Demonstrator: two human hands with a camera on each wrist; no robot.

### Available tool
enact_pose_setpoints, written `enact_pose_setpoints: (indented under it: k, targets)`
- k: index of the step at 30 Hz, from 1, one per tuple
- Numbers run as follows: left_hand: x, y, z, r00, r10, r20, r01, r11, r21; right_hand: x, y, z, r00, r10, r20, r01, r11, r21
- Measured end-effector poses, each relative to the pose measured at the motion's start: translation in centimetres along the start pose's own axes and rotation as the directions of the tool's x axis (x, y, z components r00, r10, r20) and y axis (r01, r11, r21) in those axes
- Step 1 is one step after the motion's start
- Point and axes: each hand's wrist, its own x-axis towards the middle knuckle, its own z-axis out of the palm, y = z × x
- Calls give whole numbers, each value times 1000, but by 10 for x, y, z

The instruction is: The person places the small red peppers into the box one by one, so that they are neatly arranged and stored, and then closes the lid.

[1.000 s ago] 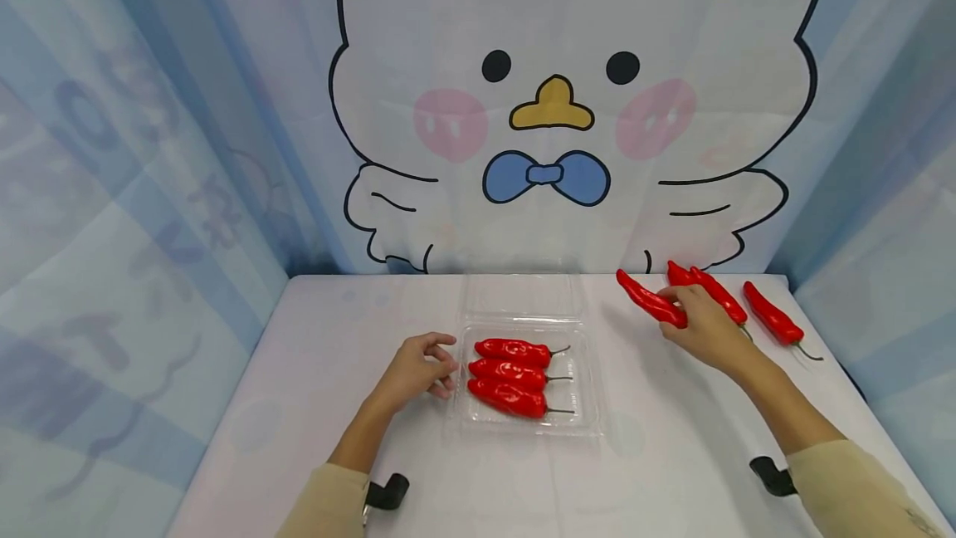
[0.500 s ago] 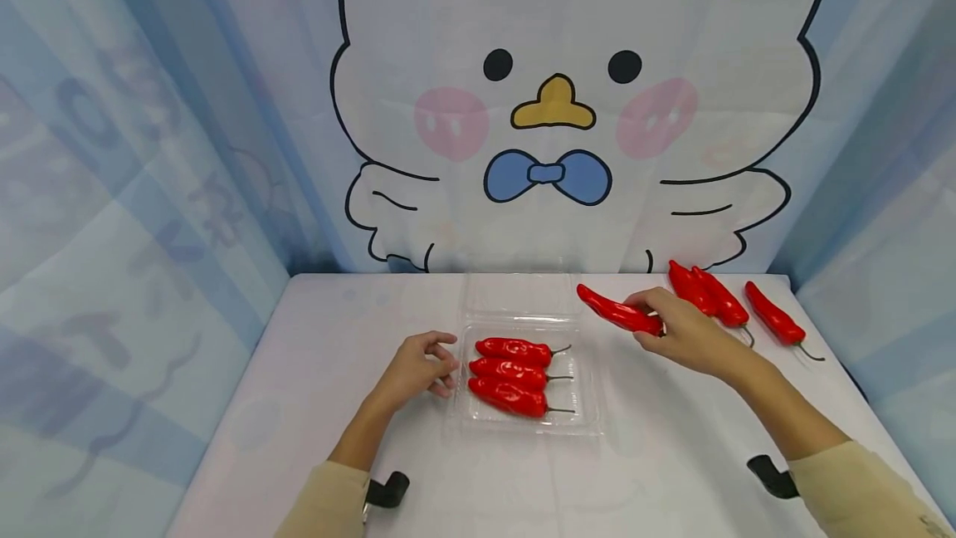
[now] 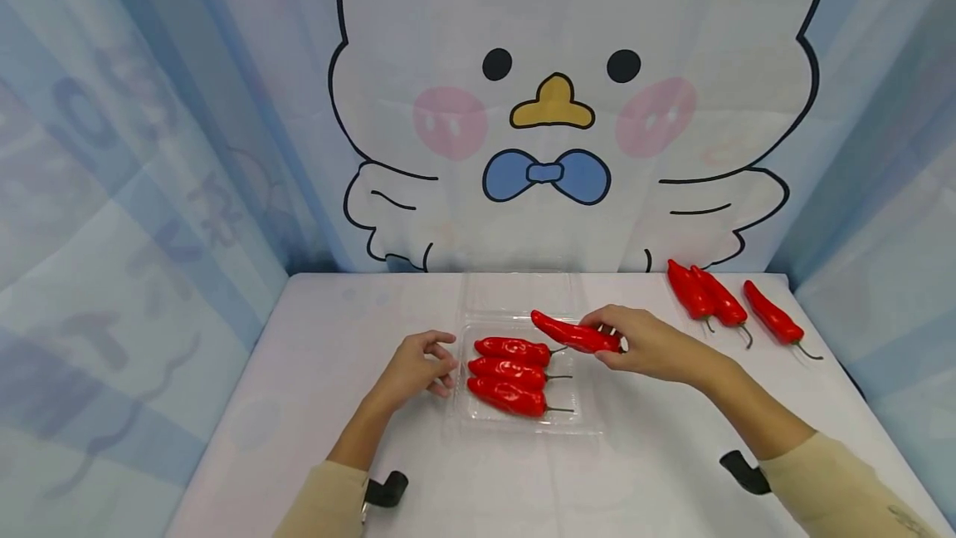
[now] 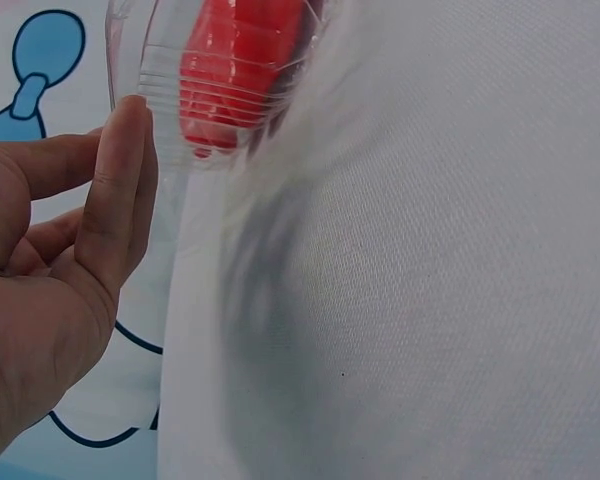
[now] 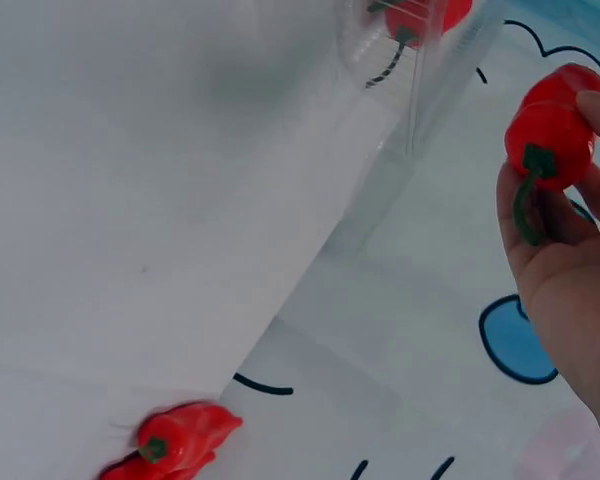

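Observation:
A clear plastic clamshell box (image 3: 587,405) lies with its lid folded back on the table. Inside it three red chili peppers (image 3: 508,397) lie side by side, stems to the right. My right hand (image 3: 650,344) pinches another red chili pepper (image 3: 571,334) near its stem end, above the box's back right part. In the right wrist view that pepper's green stem (image 5: 525,205) hangs beside the palm. My left hand (image 3: 420,366) is at the box's left side, fingers loosely bent and holding nothing; in the left wrist view its fingertips are by the ridged wall (image 4: 210,90), contact unclear.
Two red peppers (image 3: 705,295) lie close together at the table's back right, and a third pepper (image 3: 775,314) lies apart near the right edge. The transparent lid (image 3: 521,295) extends toward the printed curtain (image 3: 553,231) behind the table.
My right hand has carried its chili pepper leftward and toward me, from beside the back right peppers to over the box. The left hand has stayed in place.

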Motion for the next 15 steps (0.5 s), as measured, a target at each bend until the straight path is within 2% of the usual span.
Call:
enact_pose_setpoints:
  k: [4,9,15]
  targets:
    - [0,0,0,1000,2,2,-2,1000,5,5,-9,8,995,-53,80,52,999,12]
    - [1,0,0,1000,-1,2,1,1000,6,12,-19,19,979,-103,177,99,995,28]
    - [2,-2,0,1000,4,6,-4,1000,-2,19,-26,35,963,-135,234,130,991,37]
